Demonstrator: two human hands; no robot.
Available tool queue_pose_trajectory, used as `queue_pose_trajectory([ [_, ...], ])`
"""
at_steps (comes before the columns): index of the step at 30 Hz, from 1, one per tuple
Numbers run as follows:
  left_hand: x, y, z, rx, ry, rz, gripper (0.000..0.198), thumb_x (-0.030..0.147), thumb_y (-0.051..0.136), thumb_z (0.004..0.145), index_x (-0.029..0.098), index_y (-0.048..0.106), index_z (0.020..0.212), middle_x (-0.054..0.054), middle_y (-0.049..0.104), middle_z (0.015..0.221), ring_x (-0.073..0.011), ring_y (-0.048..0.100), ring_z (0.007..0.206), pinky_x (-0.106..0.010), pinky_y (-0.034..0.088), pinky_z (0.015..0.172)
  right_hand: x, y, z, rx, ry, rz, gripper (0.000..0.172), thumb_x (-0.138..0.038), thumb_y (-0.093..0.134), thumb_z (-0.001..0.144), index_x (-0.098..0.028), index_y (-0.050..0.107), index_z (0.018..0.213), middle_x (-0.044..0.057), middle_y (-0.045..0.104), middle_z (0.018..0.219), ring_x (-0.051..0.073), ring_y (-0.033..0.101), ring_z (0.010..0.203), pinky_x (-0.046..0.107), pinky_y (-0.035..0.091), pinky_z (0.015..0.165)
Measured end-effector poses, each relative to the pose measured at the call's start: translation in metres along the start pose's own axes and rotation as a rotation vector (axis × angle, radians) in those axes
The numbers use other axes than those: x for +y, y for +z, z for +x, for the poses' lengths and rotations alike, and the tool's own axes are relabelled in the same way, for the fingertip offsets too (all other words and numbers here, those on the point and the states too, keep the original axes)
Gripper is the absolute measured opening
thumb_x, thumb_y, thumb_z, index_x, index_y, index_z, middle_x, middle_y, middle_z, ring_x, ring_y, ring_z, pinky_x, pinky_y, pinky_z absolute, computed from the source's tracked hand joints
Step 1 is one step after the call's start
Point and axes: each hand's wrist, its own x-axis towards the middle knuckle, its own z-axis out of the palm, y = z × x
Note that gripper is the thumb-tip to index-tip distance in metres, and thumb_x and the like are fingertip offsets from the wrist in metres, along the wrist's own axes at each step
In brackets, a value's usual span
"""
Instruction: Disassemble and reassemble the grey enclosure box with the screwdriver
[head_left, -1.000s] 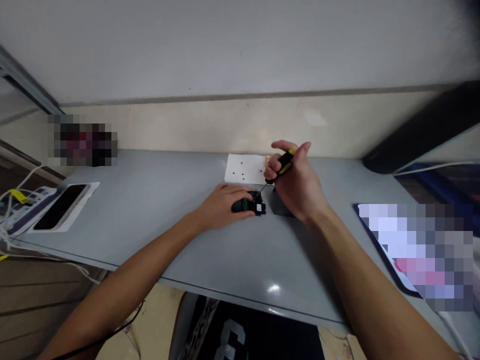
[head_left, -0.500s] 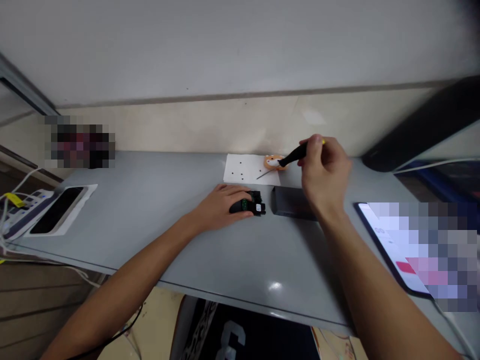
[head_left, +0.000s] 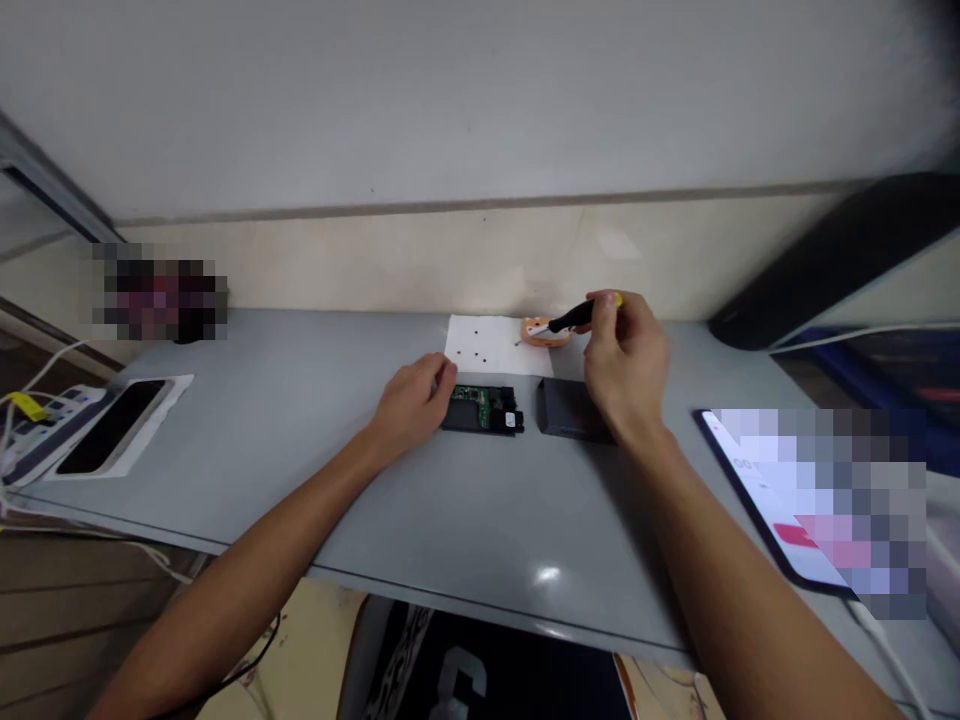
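Note:
My right hand (head_left: 631, 362) is closed around a screwdriver (head_left: 574, 317) with a black handle and yellow end. Its shaft points down to the left, over an orange rounded object (head_left: 559, 340) on a white sheet of paper (head_left: 499, 362). Several tiny dark screws (head_left: 475, 354) lie scattered on that paper. My left hand (head_left: 409, 402) has its fingers curled together at the left end of a black device with an exposed green circuit board (head_left: 484, 405); what the fingers hold, if anything, is hidden. Between the device and my right wrist sits a dark grey box (head_left: 571, 408).
A phone (head_left: 112, 428) lies on white paper at the left, beside a power strip (head_left: 56, 430) with cables. At the right rests a lit tablet (head_left: 787, 535), partly blurred out. A thick dark cylinder (head_left: 832, 265) leans behind it. The wall borders the desk (head_left: 480, 520).
My left hand has drawn back left off the device, uncovering more circuit board, and its fingers have curled in. My right hand has lowered slightly leftward, bringing the screwdriver to the orange object.

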Motion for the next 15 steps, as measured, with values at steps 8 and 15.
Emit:
queue_pose_trajectory([
  [8, 0.0, 0.006, 0.0, -0.025, -0.004, -0.015, 0.016, 0.026, 0.045, 0.103, 0.022, 0.059, 0.096, -0.003, 0.069, 0.087, -0.0187, 0.061, 0.076, -0.037, 0.05, 0.078, -0.016, 0.007, -0.002, -0.062, 0.166, 0.336, 0.053, -0.069, 0.046, 0.097, -0.023, 0.067, 0.082, 0.003, 0.061, 0.065, 0.017, 0.051, 0.056, 0.033, 0.04, 0.055],
  [15, 0.004, 0.003, 0.0, 0.03, 0.082, -0.014, 0.016, 0.018, 0.055, 0.094, 0.022, 0.066, 0.106, -0.005, 0.068, 0.105, -0.0223, 0.062, 0.104, -0.042, 0.049, 0.097, -0.016, 0.018, -0.014, -0.212, 0.188, 0.331, 0.058, -0.071, 0.044, 0.097, -0.021, 0.07, 0.085, 0.003, 0.061, 0.067, 0.015, 0.052, 0.059, 0.031, 0.04, 0.057],
])
